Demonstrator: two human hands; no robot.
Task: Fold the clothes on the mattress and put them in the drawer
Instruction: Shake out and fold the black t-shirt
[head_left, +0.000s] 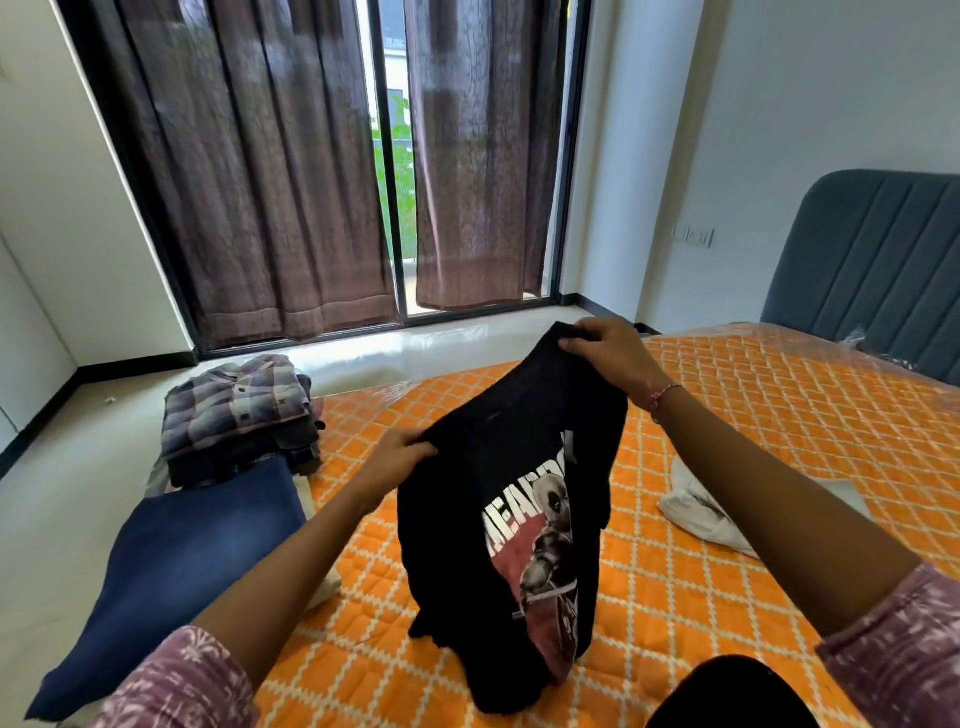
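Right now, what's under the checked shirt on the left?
The plaid shirt tops a stack of folded dark clothes, next to folded blue jeans. How many garments are in the stack, and what's at the bottom, is hidden by the layers.

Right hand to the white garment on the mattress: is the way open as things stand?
Probably not at once. The right hand grips the black T-shirt up top, as does the left hand. The white garment lies uncovered below the right forearm, so once that grip lets go, the way looks free.
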